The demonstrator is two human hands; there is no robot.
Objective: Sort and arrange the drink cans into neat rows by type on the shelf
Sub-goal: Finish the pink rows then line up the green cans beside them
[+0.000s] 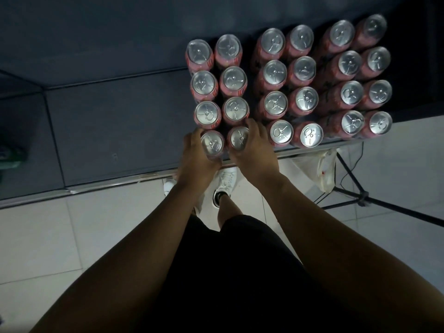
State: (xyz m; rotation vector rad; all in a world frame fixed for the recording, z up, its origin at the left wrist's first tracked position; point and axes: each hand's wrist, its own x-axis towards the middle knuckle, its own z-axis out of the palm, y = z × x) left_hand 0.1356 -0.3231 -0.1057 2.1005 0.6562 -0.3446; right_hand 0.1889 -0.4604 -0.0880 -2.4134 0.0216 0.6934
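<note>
Looking straight down through the head camera, I see a dark shelf (108, 131) carrying upright drink cans (276, 103) with silver tops and reddish sides. They stand in three blocks, each two columns wide and four rows deep, with narrow gaps between the blocks that seem meant to keep each type apart. The light is too dim for me to read the labels and confirm the types. Both of the person's hands are at the front row of the leftmost block, right by the shelf's metal front edge. The left hand (194, 157) is wrapped around the outer side of the left front can (212, 145). The right hand (254, 150) curls around the outer and far side of the right front can (239, 139). The two cans stand touching or almost touching, squeezed between the palms. I judge this two-sided hold is there to press the pair together and square it up with the rows behind, since the left front can sits slightly nearer the edge than its partner. The arrangement looks nearly finished, and I'd nudge gently because the front edge is close. Below the shelf are pale floor tiles (48, 236), white shoes (227, 179), a plastic bag (324, 169) and a tripod leg (384, 207).
</note>
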